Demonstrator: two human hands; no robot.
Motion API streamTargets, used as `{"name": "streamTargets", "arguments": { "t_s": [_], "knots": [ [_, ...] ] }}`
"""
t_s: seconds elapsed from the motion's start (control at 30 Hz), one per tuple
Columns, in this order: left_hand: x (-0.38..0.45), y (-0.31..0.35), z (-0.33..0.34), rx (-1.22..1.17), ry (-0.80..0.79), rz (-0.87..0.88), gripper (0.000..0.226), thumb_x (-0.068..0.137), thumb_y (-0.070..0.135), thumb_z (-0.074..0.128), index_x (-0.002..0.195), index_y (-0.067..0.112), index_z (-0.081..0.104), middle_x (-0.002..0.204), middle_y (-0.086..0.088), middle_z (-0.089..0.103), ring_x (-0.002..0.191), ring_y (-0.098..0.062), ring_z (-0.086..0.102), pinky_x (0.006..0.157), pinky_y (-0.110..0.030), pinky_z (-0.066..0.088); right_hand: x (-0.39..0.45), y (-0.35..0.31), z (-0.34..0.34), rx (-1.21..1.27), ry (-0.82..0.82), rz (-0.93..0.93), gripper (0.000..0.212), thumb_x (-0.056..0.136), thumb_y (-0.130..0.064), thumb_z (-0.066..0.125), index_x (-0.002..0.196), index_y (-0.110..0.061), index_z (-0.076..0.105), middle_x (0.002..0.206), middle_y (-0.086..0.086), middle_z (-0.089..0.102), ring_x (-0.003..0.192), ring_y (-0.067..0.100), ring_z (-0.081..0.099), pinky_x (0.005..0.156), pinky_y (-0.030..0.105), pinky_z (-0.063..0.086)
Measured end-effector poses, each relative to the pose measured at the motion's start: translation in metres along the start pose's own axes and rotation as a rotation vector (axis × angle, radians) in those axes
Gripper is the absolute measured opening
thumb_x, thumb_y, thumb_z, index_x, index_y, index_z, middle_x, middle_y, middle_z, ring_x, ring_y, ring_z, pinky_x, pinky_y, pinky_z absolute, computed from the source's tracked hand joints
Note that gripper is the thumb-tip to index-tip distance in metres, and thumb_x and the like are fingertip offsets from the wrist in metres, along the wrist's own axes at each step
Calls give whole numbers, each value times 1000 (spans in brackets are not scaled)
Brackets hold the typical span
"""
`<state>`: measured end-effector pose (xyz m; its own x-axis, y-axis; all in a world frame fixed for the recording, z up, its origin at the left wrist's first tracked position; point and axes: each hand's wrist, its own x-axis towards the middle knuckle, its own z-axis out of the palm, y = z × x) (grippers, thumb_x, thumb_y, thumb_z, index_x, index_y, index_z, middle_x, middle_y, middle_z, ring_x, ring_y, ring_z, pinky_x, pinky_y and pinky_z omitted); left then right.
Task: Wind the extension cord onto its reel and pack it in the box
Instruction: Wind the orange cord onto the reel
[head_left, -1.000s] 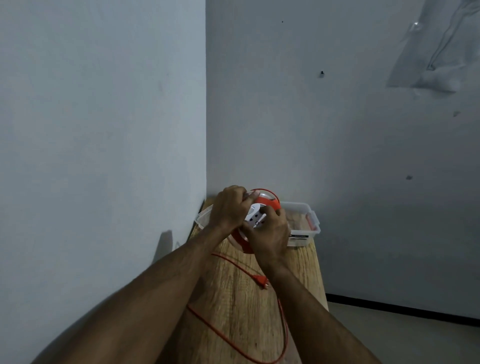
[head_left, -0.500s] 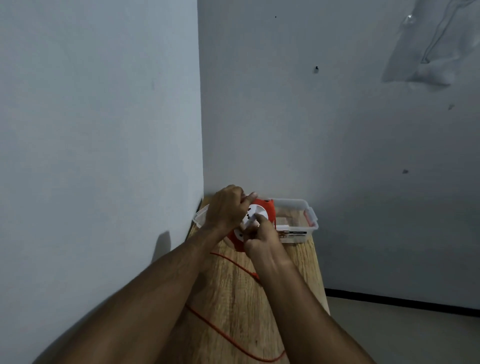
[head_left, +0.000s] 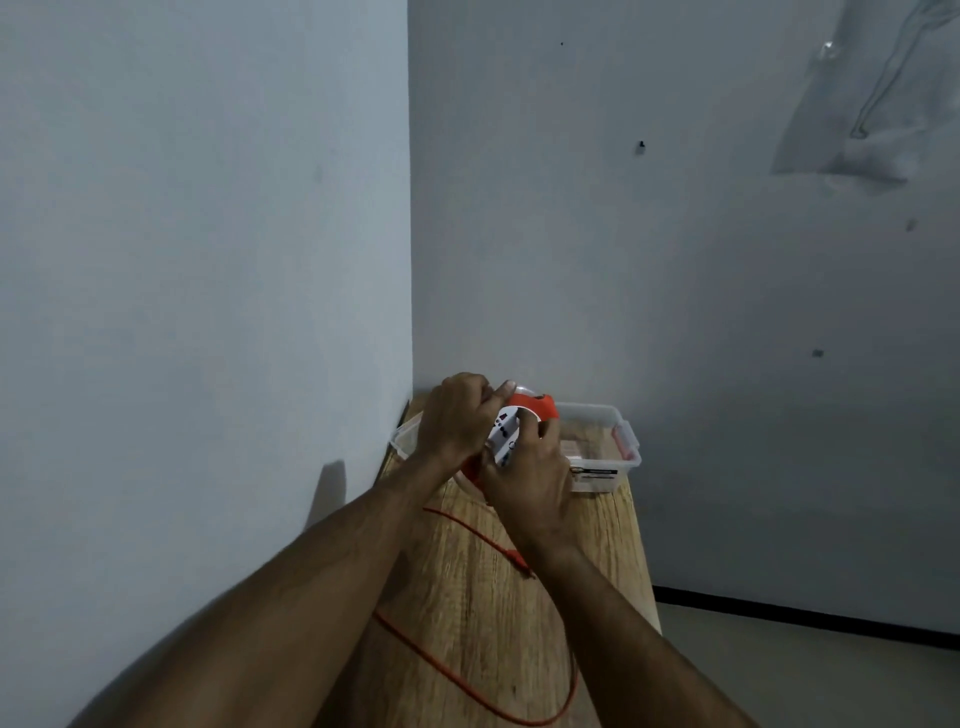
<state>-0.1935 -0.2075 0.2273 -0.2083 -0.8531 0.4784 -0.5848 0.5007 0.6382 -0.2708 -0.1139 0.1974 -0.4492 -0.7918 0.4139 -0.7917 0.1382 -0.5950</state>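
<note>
An orange cord reel (head_left: 530, 406) with a white socket face is held upright above the wooden table (head_left: 483, 587), just in front of a clear plastic box (head_left: 602, 447). My left hand (head_left: 457, 421) grips the reel's left side and top. On the reel's front, my right hand (head_left: 530, 473) is closed over the white face. The loose orange cord (head_left: 457, 670) trails from the reel in a loop across the table toward me. Its orange plug (head_left: 519, 560) lies on the wood beside my right wrist.
The table stands in a room corner, with a grey wall close on the left and another behind the box. The table's right edge drops to a tiled floor with a dark skirting line.
My right hand has shifted around the reel's front face and the reel has turned a little. The loop of cord on the table has drawn in slightly.
</note>
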Motion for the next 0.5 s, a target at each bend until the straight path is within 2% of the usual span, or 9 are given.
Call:
{"name": "streamTargets", "arguments": {
  "t_s": [0.1,0.17,0.23,0.3,0.33,0.4,0.43,0.47,0.5],
  "knots": [
    [-1,1,-2,25,-11,-7,41,97,50,53,68,20,55,62,9,51,53,-6,49,54,-13,30,4,4,1,98,13,8,70,77,-60,76,130,-19,54,129,4,56,108,20,62,87,32,58],
    [-3,-2,-1,27,-17,-10,42,97,50,53,68,21,55,62,10,50,53,-6,49,56,-14,32,8,6,0,169,21,44,65,72,-50,86,122,-20,58,123,1,59,105,17,61,84,24,55],
    [-5,-3,0,28,-14,-11,42,97,52,52,69,21,55,63,9,51,54,-6,49,56,-16,34,13,6,-1,228,48,88,61,67,-43,91,114,-21,61,113,-4,61,98,12,59,75,12,43],
    [-4,-3,0,55,-21,0,42,97,52,53,69,20,55,66,7,55,54,-7,49,55,-15,32,12,1,0,310,85,177,58,66,-40,92,112,-21,61,110,-3,66,97,13,62,72,12,42],
    [-3,-2,0,77,-21,13,42,96,53,53,70,19,57,69,6,57,56,-8,51,55,-15,32,11,-1,-1,383,81,275,57,68,-38,92,113,-22,61,112,-1,67,99,15,63,75,17,49],
    [-2,-1,0,118,-16,44,45,95,55,53,74,17,62,74,3,62,60,-9,54,55,-17,35,13,-7,3,614,32,619,57,70,-31,92,115,-22,58,118,4,67,105,23,65,83,36,61],
    [-3,1,1,134,-12,61,47,95,55,53,77,14,65,76,1,64,63,-9,54,57,-18,36,18,-7,5,799,-5,827,60,70,-29,92,118,-20,57,120,6,65,108,27,66,88,44,61],
    [-4,2,1,151,-13,80,48,95,55,53,81,11,68,78,-1,66,65,-10,54,60,-20,37,21,-11,3,1022,-69,999,64,74,-29,90,125,-16,55,122,8,63,112,30,65,94,46,58],
    [-5,2,3,174,-18,103,49,95,54,53,83,9,69,80,-2,67,66,-11,53,63,-21,38,24,-14,1,1239,-168,1081,64,82,-29,83,135,-12,51,124,7,63,113,27,66,101,43,54]
  ]
}}
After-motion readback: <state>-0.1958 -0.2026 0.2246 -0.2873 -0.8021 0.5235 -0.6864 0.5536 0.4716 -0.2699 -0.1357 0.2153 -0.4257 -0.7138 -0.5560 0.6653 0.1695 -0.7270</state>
